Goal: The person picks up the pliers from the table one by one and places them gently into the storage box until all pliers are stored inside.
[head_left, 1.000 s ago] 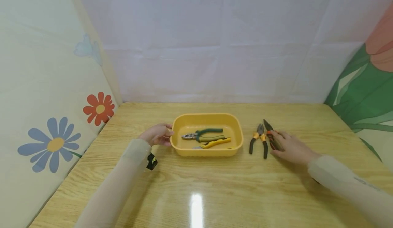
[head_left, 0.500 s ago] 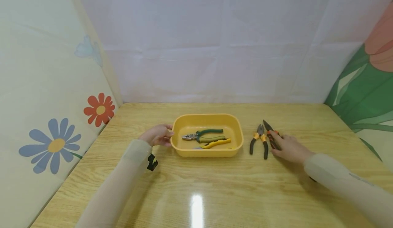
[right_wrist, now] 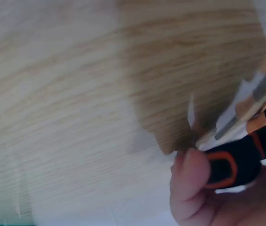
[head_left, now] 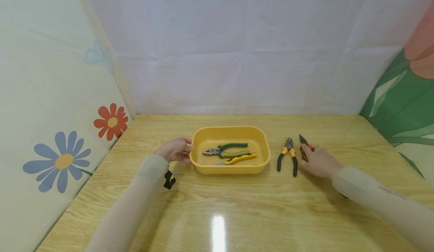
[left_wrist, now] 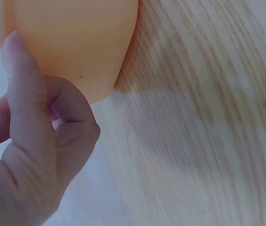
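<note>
In the head view, my left hand (head_left: pixel 174 150) grips the left end of a yellow plastic tray (head_left: pixel 230 170), thumb at the rim. The left wrist view shows its fingers curled against the outer wall. Inside the tray lie green-handled combination pliers (head_left: pixel 234 145) and a slim yellow-handled tool (head_left: pixel 240 158) with a grey tip. To the right, my right hand (head_left: pixel 320 161) grips pointed-nose pliers (head_left: pixel 303 139) over the table. A black and red handle (right_wrist: pixel 260 146) sits against the thumb in the right wrist view; the hand hides much of these pliers.
Pliers with black and orange handles (head_left: pixel 283 152) lie slightly spread between the tray and my right hand. The wooden table (head_left: pixel 271 214) meets a white cloth backdrop (head_left: pixel 220 82) behind. Flower-printed panels (head_left: pixel 51 93) stand at both sides.
My right hand has closed round the pointed-nose pliers and shifted them a little right, away from the orange-handled pair. The left hand stays on the tray.
</note>
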